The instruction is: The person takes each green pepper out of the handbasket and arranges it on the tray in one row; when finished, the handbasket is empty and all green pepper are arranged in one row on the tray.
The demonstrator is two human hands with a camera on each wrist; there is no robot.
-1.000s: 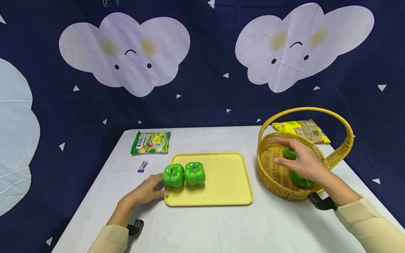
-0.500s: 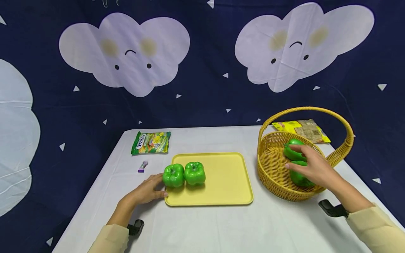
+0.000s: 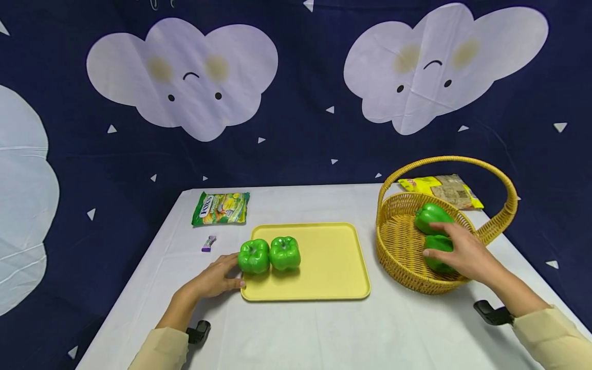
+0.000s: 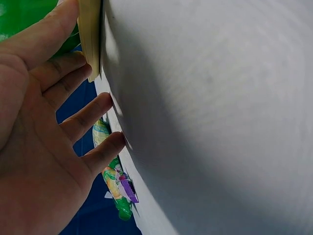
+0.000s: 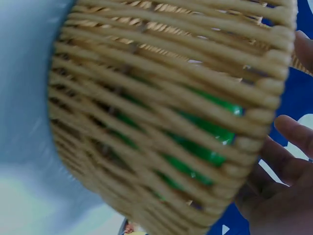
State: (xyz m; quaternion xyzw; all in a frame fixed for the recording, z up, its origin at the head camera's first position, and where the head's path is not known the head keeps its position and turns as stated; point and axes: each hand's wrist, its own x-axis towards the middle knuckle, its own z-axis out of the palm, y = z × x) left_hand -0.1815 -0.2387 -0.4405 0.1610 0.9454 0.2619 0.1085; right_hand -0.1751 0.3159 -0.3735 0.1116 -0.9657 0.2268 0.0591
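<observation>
Two green bell peppers, a left one (image 3: 253, 257) and a right one (image 3: 284, 253), sit side by side at the left end of the yellow tray (image 3: 328, 262). My left hand (image 3: 213, 277) touches the tray's left edge beside them, its fingers spread and holding nothing in the left wrist view. On the right, a wicker basket (image 3: 402, 257) holds two more green peppers, one at the back (image 3: 431, 218) and one nearer (image 3: 437, 249). My right hand (image 3: 472, 257) hovers over the nearer one with loosely bent fingers, partly covering it. Through the weave, green pepper (image 5: 200, 137) shows in the right wrist view.
A green Fox's candy bag (image 3: 221, 209) lies at the back left, with a small purple-wrapped candy (image 3: 208, 243) in front of it. Behind the basket lies a yellow packet (image 3: 441, 190). The basket's tall handle (image 3: 448, 159) arches over it. White cloth covers the table (image 3: 300, 334).
My right hand has drawn back to the right and toward me inside the basket, uncovering more of both peppers there. My left hand and the tray have stayed still.
</observation>
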